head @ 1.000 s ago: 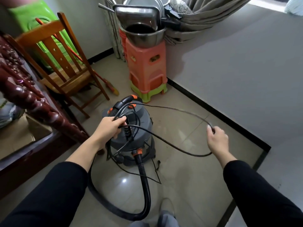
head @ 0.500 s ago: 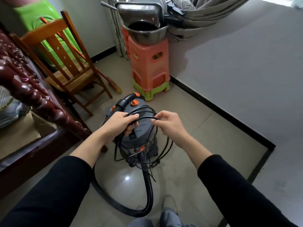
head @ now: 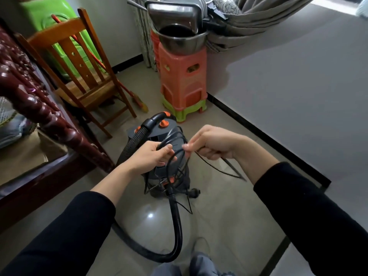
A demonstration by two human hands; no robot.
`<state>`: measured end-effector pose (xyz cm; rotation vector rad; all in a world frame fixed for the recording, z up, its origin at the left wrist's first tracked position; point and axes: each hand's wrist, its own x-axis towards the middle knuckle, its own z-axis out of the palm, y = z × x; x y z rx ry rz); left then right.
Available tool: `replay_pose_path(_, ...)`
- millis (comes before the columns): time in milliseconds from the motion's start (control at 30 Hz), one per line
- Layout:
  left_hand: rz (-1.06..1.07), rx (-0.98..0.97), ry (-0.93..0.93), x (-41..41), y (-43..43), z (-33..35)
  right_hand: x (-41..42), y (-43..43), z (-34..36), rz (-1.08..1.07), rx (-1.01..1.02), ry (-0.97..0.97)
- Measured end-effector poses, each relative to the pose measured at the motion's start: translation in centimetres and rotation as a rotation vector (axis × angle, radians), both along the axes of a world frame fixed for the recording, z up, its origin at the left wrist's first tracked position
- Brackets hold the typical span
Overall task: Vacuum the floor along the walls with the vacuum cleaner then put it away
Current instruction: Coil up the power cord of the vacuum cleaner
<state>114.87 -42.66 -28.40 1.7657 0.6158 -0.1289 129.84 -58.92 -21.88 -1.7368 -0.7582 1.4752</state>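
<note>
The vacuum [head: 157,134] stands on the floor [head: 229,206] near the wall, before stacked stools [head: 182,76] and beside a chair [head: 83,76]. Above it, the left hand [head: 147,156] grips a bundle of cord [head: 169,166] loops. The right hand [head: 215,142] pinches one strand beside it, fingers curled. The hose [head: 177,222] curves across the floor.

1. The vacuum cleaner [head: 154,134] is a grey canister with orange knobs and an orange-tipped black handle. It stands upright on the tiled floor near the room's far corner.
2. Its black ribbed hose [head: 177,216] leaves the low front port, loops over the floor and climbs the canister's left side.
3. The thin black power cord [head: 167,143] is gathered in loops above the canister. The left hand [head: 149,156] grips them and the right hand [head: 213,143] pinches a strand. The plug [head: 194,190] lies beside the base.
</note>
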Motion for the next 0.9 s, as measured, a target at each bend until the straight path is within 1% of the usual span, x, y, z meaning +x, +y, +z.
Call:
replay_pose_path(33, -0.030, -0.043, 0.006, 0.0, -0.3, 0.1, 0.4, 0.1, 0.2, -0.021, 0.047, 0.087)
replay_pose_path(100, -0.068, -0.154, 0.025, -0.4, -0.6, 0.4, 1.5, 0.0, 0.6, -0.088, 0.164, 0.189)
replay_pose_path(133, -0.064, -0.232, 0.033, -0.6, -0.7, 0.5, 2.0, -0.2, 0.7, -0.156, 0.223, 0.214)
replay_pose_path(200, -0.013, -0.395, 0.042, -0.9, -0.8, 0.5, 3.0, -0.5, 0.3, -0.374, 0.311, 0.258)
replay_pose_path(267, 0.035, -0.469, 0.047, -0.8, -1.0, 0.4, 3.8, -0.8, -0.6, -0.618, 0.327, 0.308)
replay_pose_path(300, 0.044, -0.450, 0.047, -0.7, -1.1, 0.3, 3.9, -1.0, -1.3, -0.714, 0.304, 0.319)
replay_pose_path(367, 0.053, -0.421, 0.033, -0.4, -1.4, 0.3, 3.6, -1.2, -3.0, -0.802, 0.219, 0.269)
replay_pose_path(433, 0.083, -0.518, 0.034, -0.4, -1.4, 0.5, 2.4, -1.3, -4.9, -0.760, 0.113, 0.130)
replay_pose_path(500, 0.070, -0.590, 0.036, -0.5, -1.4, 0.9, 0.9, -1.3, -6.2, -0.610, 0.022, -0.090)
replay_pose_path(567, 0.016, -0.581, 0.062, -0.6, -1.3, 1.2, 0.0, -1.1, -7.1, -0.422, 0.016, -0.268)
replay_pose_path(667, -0.129, -0.526, 0.127, -1.1, -1.3, 1.5, -1.2, -0.3, -7.9, -0.139, 0.041, -0.383)
replay_pose_path(700, -0.179, -0.518, 0.139, -1.3, -1.2, 1.4, -1.7, 0.1, -8.2, -0.043, 0.045, -0.448)
replay_pose_path(733, -0.215, -0.512, 0.144, -1.5, -1.2, 1.4, -2.1, 0.4, -8.6, 0.006, 0.058, -0.504)
replay_pose_path(800, -0.210, -0.482, 0.137, -1.8, -0.9, 1.0, -2.4, 1.0, -9.0, -0.042, 0.084, -0.538)
replay_pose_path(833, -0.166, -0.431, 0.132, -2.1, -0.6, 0.6, -2.2, 1.2, -9.3, -0.081, 0.088, -0.515)
replay_pose_path(900, -0.056, -0.248, 0.127, -2.8, 0.2, -0.3, -1.6, 1.0, -10.0, -0.070, 0.060, -0.511)
